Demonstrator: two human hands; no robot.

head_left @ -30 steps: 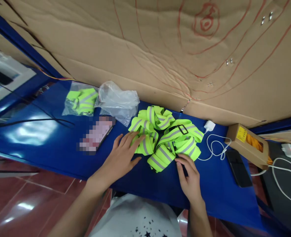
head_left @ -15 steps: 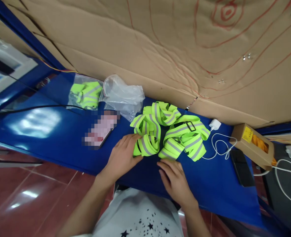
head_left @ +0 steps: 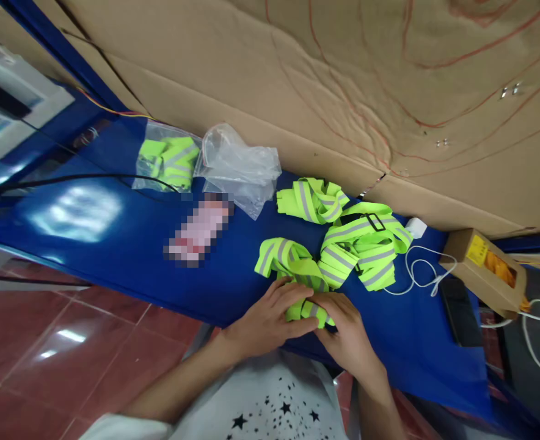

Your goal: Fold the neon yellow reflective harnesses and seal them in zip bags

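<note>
i see the left hand point(head_left: 274, 315) and right hand point(head_left: 350, 336) with fingers wrapped around a neon strap point(head_left: 295, 260), at the near left of the buckled bundle point(head_left: 373, 244); a smaller bundle point(head_left: 313, 201) lies to its left on the bench point(head_left: 233, 287).

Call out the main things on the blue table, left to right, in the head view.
Bagged green strap, clear plastic bag, loose strap between both hands, buckled bundle, white charger, cardboard box.

Yellow-green reflective straps point(head_left: 336, 264) bore grey stripes.
The worktop point(head_left: 233, 269) was blue, the shirt point(head_left: 270, 385) white with black stars, the cardboard panel point(head_left: 233, 79) brown with red curves.
</note>
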